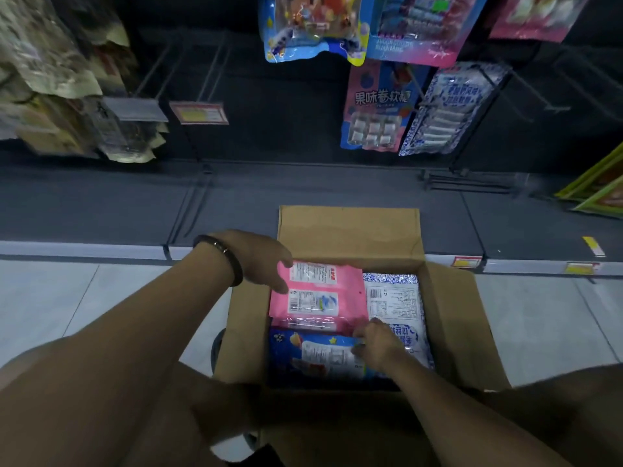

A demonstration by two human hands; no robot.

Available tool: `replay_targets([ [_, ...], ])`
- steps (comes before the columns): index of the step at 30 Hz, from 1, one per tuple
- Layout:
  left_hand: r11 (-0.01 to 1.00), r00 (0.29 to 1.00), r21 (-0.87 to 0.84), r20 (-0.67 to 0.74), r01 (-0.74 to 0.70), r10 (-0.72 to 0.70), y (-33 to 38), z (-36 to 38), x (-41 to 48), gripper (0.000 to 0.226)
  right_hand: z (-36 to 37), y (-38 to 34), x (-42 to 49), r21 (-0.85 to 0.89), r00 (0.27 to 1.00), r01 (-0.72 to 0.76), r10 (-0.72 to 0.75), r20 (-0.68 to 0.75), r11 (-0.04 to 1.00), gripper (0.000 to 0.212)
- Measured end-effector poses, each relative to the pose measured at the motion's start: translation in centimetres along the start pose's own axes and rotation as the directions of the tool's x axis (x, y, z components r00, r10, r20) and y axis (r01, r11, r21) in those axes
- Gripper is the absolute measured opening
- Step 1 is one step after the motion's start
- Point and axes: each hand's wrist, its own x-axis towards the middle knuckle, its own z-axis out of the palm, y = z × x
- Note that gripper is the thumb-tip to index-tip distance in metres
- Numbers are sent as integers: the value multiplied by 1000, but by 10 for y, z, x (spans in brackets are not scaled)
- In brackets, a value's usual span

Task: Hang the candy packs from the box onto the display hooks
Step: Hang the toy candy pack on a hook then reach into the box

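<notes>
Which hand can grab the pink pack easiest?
Left: the left hand touches the edge of the flat pink plastic candy pack; the right hand is on the dark blue plastic pack.

Box [350, 230]: matt brown cardboard. Pink pack [347, 291] under left fingers [279, 285] & blue pack [313, 355] at right fingers [360, 349]: glossy, crinkly plastic film. Hooks [210, 74] above: thin dark metal wire.
</notes>
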Motion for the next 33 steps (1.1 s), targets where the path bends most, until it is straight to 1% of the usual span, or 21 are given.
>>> replay_targets([
  [2,1000,1000,-13,-8,-6,5,4,-3,-4,67,-2,7,-1,108,1000,21,-22,4,994,8],
  [6,1000,1000,-22,-2,16,-16,3,-9,-9,49,-33,15,-11,389,995,99,-94,-32,916,37],
  [7,998,999,-44,14,33,-32,0,-11,-9,43,-49,15,-16,420,992,127,-116,-52,899,42],
  [8,995,998,-81,41,49,-45,-3,-13,-10,37,-64,16,-19,463,987,158,-135,-82,872,41],
  [9,990,996,-125,77,63,-54,-5,-15,-11,33,-82,15,-23,479,985,170,-135,-108,861,35],
  [11,973,990,-217,128,80,-53,-6,-16,-14,33,-115,13,-31,548,975,218,-156,-158,808,23],
  [12,968,990,-243,133,70,-38,-6,-17,-15,35,-129,13,-35,595,969,240,-153,-194,767,23],
  [14,960,996,-281,87,12,13,-3,-21,-19,40,-156,8,-44,663,948,289,-111,-298,691,25],
  [16,926,997,-371,-28,-76,71,1,-22,-16,38,-179,-1,-52,678,912,352,-73,-404,645,23],
  [18,808,974,-557,-210,-192,87,7,-23,-11,28,-197,-14,-59,681,866,421,-43,-498,599,22],
  [20,577,938,-761,-345,-297,28,20,-23,-8,24,-210,-29,-66,670,816,479,-6,-579,567,23],
  [22,355,922,-868,-385,-348,-37,33,-24,-6,32,-217,-45,-73,642,765,512,37,-642,571,23],
  [25,168,917,-917,-383,-363,-114,52,-33,-4,60,-222,-69,-81,545,677,570,25,-736,615,23],
  [26,95,917,-923,-383,-374,-110,58,-37,-4,63,-221,-77,-84,489,640,584,3,-769,648,21],
  [27,9,912,-919,-392,-394,-117,62,-41,-5,56,-219,-85,-85,436,610,597,-28,-792,673,18],
  [28,-106,907,-903,-404,-417,-123,67,-45,-6,44,-216,-92,-86,397,589,609,-56,-806,687,14],
  [29,-210,902,-877,-414,-432,-125,69,-48,-6,37,-214,-97,-88,374,580,621,-83,-811,689,9],
  [30,-297,895,-844,-428,-446,-128,69,-49,-5,37,-211,-100,-88,354,581,631,-118,-805,691,5],
  [31,-315,882,-825,-450,-470,-138,67,-50,-3,37,-210,-101,-89,311,567,645,-164,-807,698,11],
  [32,-300,869,-816,-468,-495,-162,64,-50,0,33,-208,-101,-90,249,542,659,-219,-811,709,18],
  [33,-247,855,-819,-483,-517,-188,60,-50,1,29,-209,-100,-92,201,524,673,-267,-809,712,23],
])
